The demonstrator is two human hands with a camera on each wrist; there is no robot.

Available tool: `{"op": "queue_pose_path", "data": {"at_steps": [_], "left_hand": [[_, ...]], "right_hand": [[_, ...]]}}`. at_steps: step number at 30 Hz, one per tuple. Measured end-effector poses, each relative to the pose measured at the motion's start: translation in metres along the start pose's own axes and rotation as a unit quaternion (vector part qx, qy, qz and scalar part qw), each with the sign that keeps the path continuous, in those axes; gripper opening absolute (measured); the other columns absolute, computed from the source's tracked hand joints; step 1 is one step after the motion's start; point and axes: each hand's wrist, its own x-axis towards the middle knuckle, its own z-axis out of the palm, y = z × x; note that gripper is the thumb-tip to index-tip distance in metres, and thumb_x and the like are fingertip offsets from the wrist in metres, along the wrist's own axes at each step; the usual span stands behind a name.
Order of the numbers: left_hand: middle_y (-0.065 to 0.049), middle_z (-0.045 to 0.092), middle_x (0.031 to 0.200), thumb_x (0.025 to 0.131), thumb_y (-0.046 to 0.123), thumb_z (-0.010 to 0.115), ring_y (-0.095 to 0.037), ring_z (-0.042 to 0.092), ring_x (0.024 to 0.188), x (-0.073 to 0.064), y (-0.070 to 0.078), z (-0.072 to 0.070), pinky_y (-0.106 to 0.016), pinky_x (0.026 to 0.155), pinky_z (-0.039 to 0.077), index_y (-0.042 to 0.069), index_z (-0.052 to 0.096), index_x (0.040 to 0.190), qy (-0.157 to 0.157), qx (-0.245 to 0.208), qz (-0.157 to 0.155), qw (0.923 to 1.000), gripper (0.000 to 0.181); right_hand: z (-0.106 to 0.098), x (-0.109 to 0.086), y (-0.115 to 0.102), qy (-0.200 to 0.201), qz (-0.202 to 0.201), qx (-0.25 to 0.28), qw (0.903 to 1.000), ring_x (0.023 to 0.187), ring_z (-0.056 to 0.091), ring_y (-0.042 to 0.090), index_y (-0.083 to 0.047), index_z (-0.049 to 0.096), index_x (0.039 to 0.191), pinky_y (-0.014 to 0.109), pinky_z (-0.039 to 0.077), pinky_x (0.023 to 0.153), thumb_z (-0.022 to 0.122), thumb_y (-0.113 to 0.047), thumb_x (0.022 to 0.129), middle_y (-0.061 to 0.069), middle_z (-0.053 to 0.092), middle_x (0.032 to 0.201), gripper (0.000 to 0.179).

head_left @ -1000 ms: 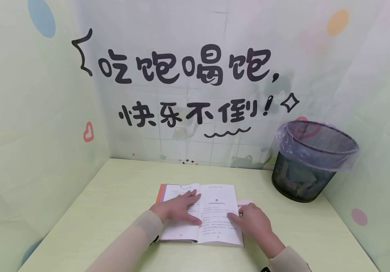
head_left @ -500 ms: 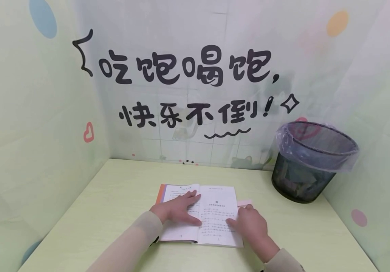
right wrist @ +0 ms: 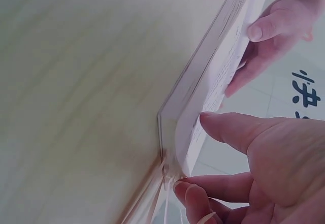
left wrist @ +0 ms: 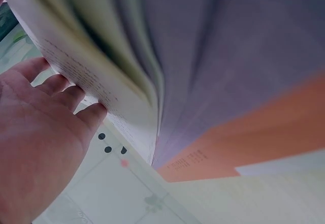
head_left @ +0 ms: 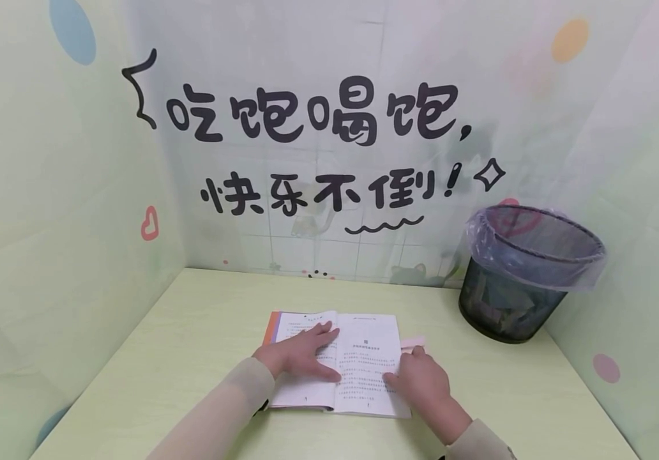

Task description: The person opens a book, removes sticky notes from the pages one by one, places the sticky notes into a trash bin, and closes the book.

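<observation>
An open book with printed pages lies flat on the table, its orange and purple cover showing at the left edge. My left hand rests on the left page near the spine, fingers spread and fairly straight. At the right edge, my right hand holds the book, with the thumb on top of the right page and the other fingers curled by the page edges. In the right wrist view, the thumb touches the page and the index fingertip meets the page corner. A pale pink strip sticks out beyond the book's right edge.
A black mesh waste bin lined with a purple translucent bag stands at the back right of the pale table. Printed cloth walls enclose the left, back and right sides.
My right hand has shifted slightly toward the book's lower right edge, and its fingers have drawn in. The left hand and the book stay where they were.
</observation>
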Motion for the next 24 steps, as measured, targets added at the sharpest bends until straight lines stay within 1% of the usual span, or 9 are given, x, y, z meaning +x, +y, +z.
{"op": "queue_pose_path", "data": {"at_steps": [6,14,18,21,24], "left_hand": [[-0.001,0.021,0.186,0.09,0.061,0.083,-0.038,0.021,0.171,0.0001,0.0001,0.0002,-0.063,0.136,0.025,0.024,0.034,0.174,-0.001,-0.001,0.002,1.0,0.105],[-0.001,0.02,0.186,0.09,0.062,0.082,-0.036,0.019,0.172,-0.0007,0.0004,0.0004,-0.062,0.137,0.024,0.025,0.033,0.175,-0.006,-0.002,0.002,1.0,0.105],[-0.001,0.019,0.186,0.09,0.062,0.082,-0.037,0.019,0.172,-0.0013,0.0006,0.0001,-0.062,0.137,0.024,0.024,0.033,0.175,-0.006,-0.006,0.003,1.0,0.105],[-0.002,0.019,0.186,0.091,0.062,0.082,-0.039,0.019,0.172,-0.0015,0.0004,-0.0003,-0.062,0.137,0.023,0.024,0.032,0.175,-0.006,-0.006,0.005,0.9999,0.104],[-0.002,0.02,0.186,0.091,0.062,0.082,-0.039,0.019,0.172,-0.0016,0.0006,-0.0005,-0.062,0.137,0.023,0.024,0.033,0.175,-0.006,-0.005,0.006,1.0,0.104]], "right_hand": [[-0.0006,-0.0001,-0.003,-0.006,-0.007,-0.012,0.9999,0.072,0.055,0.022,0.005,0.076,0.101,0.042,0.055,0.06,0.085,-0.037,0.093,0.014,0.06,0.098,0.044],[-0.0039,-0.0043,-0.0007,0.0,-0.022,0.006,0.9997,0.071,0.054,0.022,0.005,0.074,0.103,0.041,0.053,0.06,0.088,-0.036,0.09,0.013,0.057,0.098,0.045],[-0.0036,-0.0052,0.0005,0.003,-0.029,0.011,0.9995,0.071,0.053,0.022,0.004,0.073,0.103,0.04,0.052,0.06,0.088,-0.033,0.089,0.013,0.057,0.098,0.043],[-0.0031,-0.0052,0.0004,0.005,-0.037,0.02,0.9991,0.073,0.052,0.021,0.005,0.074,0.109,0.038,0.051,0.061,0.088,-0.029,0.088,0.013,0.058,0.1,0.042],[-0.0035,-0.0056,-0.0006,0.003,-0.046,0.036,0.9983,0.078,0.052,0.021,0.006,0.073,0.119,0.038,0.052,0.065,0.089,-0.028,0.087,0.014,0.06,0.106,0.05]]}}
